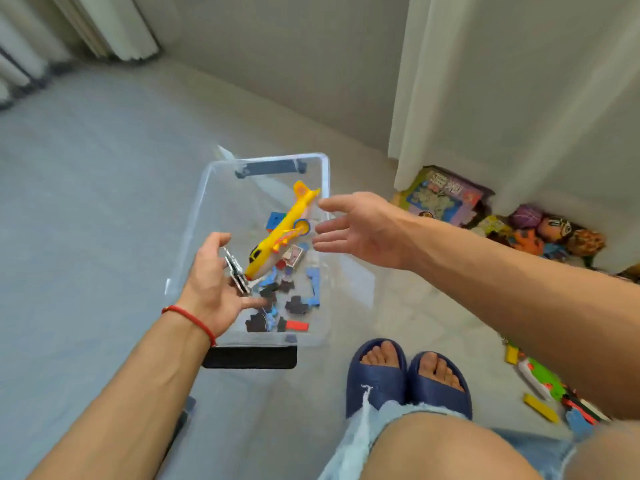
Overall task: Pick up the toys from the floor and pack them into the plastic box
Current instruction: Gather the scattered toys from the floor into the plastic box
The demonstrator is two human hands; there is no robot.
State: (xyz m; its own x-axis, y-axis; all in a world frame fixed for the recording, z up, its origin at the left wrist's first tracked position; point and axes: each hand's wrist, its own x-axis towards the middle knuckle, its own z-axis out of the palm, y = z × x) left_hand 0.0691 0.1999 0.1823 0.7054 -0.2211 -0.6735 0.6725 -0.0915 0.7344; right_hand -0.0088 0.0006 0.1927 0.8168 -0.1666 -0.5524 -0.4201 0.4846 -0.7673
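A clear plastic box (325,188) with dark handles stands on the floor in front of me. Inside it a yellow toy plane (282,230) lies tilted over several blue, black and red puzzle pieces (298,304) and a small card box (292,255). My left hand (211,289), a red string on its wrist, hovers over the box's left rim with a few dark puzzle pieces (235,271) loosely in its fingers. Just right of the plane's tail, above the box's right rim, my right hand (360,230) is spread with nothing in it.
By the wall at right lie a colourful puzzle board (443,195) and a heap of soft toys (550,233). A green and white toy gun (540,375), a yellow stick (540,408) and other pieces lie at lower right. My slippered feet (408,375) stand beside the box.
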